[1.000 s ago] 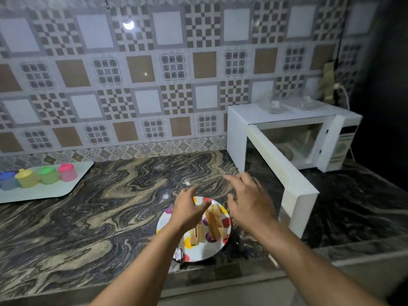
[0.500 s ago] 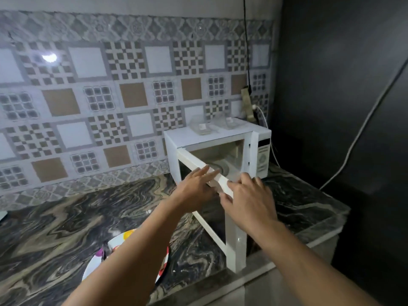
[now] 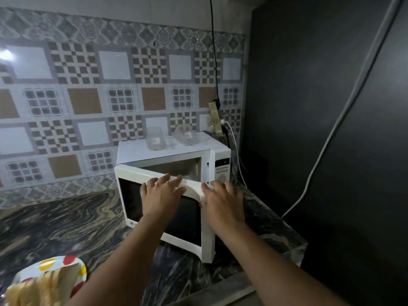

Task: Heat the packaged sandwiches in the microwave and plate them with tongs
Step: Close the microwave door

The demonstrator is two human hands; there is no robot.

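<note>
The white microwave (image 3: pixel 167 150) stands at the back right of the counter, its door (image 3: pixel 207 239) swung partly open with the dark window facing me. My left hand (image 3: pixel 161 195) lies flat on the door's top edge, fingers spread over it. My right hand (image 3: pixel 220 202) rests on the door's free upper corner, fingers draped over the top. Neither hand holds anything. A dotted plate (image 3: pixel 53 262) at the lower left carries toasted sandwich pieces (image 3: pixel 44 288), blurred and cut off by the frame. No tongs are in view.
Two clear plastic packages (image 3: pixel 155 140) sit on top of the microwave. A power strip (image 3: pixel 215 115) with plugs hangs on the tiled wall behind it. A white cable (image 3: pixel 331 140) runs down the dark right wall. The marbled counter (image 3: pixel 66 228) ends just right of the microwave.
Both hands left the plate and went to the microwave door. The door has swung from wide open toward the microwave. My view has turned right, so the plate now sits lower left.
</note>
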